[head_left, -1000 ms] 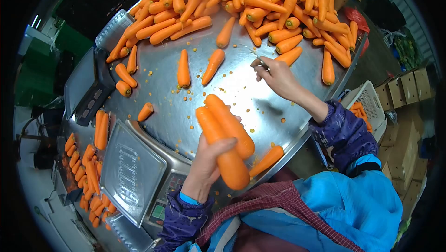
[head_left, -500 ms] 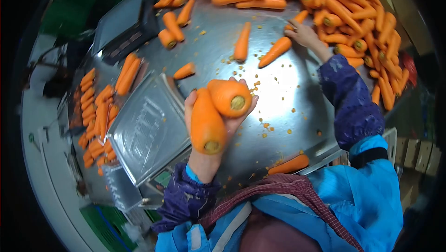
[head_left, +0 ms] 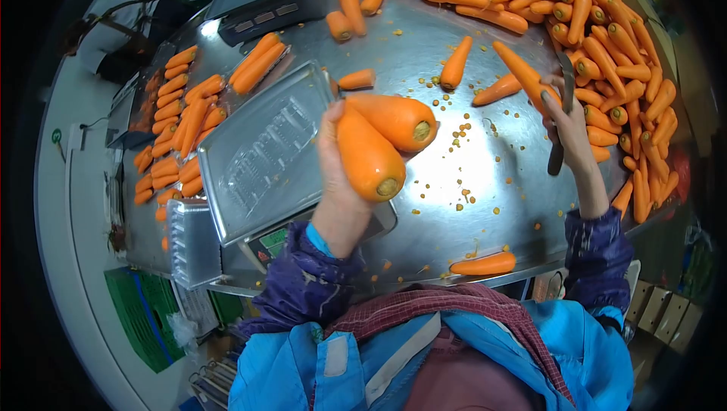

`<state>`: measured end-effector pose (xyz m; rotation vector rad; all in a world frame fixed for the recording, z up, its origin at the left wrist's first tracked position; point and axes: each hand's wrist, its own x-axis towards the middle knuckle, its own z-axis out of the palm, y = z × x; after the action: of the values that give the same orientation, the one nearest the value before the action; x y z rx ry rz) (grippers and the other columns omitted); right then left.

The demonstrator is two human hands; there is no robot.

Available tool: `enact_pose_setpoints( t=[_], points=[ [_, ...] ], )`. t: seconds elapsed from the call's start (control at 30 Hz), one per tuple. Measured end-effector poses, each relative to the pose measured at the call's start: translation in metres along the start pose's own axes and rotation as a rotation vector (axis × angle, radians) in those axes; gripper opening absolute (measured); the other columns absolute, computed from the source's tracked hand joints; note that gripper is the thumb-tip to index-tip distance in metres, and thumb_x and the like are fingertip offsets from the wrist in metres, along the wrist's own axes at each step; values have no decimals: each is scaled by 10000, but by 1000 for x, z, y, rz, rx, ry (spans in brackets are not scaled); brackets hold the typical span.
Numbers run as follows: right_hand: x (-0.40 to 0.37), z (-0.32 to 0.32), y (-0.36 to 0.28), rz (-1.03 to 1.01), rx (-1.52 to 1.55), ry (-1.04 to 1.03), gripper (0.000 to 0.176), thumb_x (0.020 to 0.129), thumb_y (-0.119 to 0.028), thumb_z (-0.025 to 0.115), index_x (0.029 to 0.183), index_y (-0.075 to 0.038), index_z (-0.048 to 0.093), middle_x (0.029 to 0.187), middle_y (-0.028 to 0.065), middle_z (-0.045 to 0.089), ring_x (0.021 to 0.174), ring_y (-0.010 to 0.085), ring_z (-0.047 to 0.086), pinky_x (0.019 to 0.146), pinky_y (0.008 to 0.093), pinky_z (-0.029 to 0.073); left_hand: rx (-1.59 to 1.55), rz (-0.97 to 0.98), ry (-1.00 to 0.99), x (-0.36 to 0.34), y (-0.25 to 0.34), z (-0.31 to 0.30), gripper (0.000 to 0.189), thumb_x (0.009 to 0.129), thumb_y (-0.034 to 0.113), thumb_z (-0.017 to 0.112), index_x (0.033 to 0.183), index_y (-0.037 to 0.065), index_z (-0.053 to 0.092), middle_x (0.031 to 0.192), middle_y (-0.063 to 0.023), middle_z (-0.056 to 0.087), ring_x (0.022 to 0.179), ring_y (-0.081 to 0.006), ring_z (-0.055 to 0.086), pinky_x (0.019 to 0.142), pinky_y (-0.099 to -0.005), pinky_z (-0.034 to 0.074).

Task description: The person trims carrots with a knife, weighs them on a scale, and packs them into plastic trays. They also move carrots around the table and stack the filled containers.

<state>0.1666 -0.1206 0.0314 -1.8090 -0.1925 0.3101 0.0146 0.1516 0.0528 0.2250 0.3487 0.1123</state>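
My left hand is closed around two thick carrots, a front carrot and a rear carrot, their trimmed stem ends pointing right. They are held up near the right side of a scale with a clear tray on it. Over on the right, my right hand grips a long carrot, its tip pointing up and left. A dark knife is also in that hand, upright beside the carrot. Behind the held carrot lies another carrot on the metal table.
A large carrot pile fills the back right of the metal table. Packed carrots lie at left, near stacked clear trays. A dark scale stands at back left. One carrot rests by the front edge; small trimmings are scattered mid-table.
My right hand has lifted a carrot off the table by the pile, and the knife now shows in it. My left hand keeps both carrots, now turned more to the right. The view has shifted.
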Motion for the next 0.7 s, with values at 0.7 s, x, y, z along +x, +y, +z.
enact_pose_setpoints(
  t=[0.7],
  points=[
    [-107,40,-14,344,1212,-485,608,872,-520,413,1129,27,482,865,153,519,421,53,355,326,166,251,2830,899,131,-68,143,-59,591,718,232,685,1237,53,464,1218,-135,473,1142,-305,427,930,-407,325]
  ],
)
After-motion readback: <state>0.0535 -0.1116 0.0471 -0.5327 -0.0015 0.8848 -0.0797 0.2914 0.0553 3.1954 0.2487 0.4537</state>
